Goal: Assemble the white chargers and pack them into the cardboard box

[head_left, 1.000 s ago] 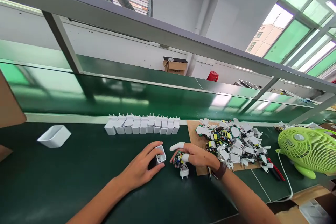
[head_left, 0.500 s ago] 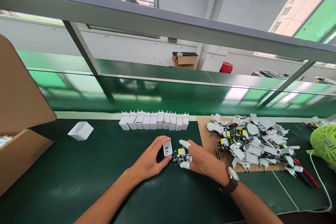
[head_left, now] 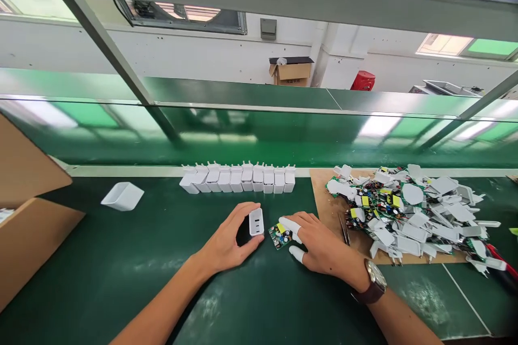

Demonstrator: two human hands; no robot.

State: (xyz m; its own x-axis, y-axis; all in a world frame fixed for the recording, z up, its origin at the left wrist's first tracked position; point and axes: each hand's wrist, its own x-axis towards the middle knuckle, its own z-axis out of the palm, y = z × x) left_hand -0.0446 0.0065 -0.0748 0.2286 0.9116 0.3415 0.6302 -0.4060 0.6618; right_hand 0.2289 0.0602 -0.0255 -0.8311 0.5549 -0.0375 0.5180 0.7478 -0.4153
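Observation:
My left hand (head_left: 226, 242) is closed around a white charger casing (head_left: 256, 222), thumb and fingers on its sides. The casing's end face with two dark slots points up toward me. Just to the right is a small green circuit board (head_left: 279, 236) with a yellow component. My right hand (head_left: 324, 242), with white covers on thumb and index finger, reaches over the board's right end. Its index finger lies on or just above the board, while the thumb is spread apart from it. Part of the board is hidden under the fingers.
A row of several white charger casings (head_left: 237, 179) stands along the table's back edge. At left lie an empty white casing (head_left: 122, 196) and an open cardboard box (head_left: 36, 248). A heap of boards with white covers (head_left: 408, 215) covers a brown sheet (head_left: 324, 194) at right, beside tweezers (head_left: 343, 228).
My right thumb has moved away from the circuit board, which has turned to show more of its green face. The casing stays in my left hand. The view has tilted down.

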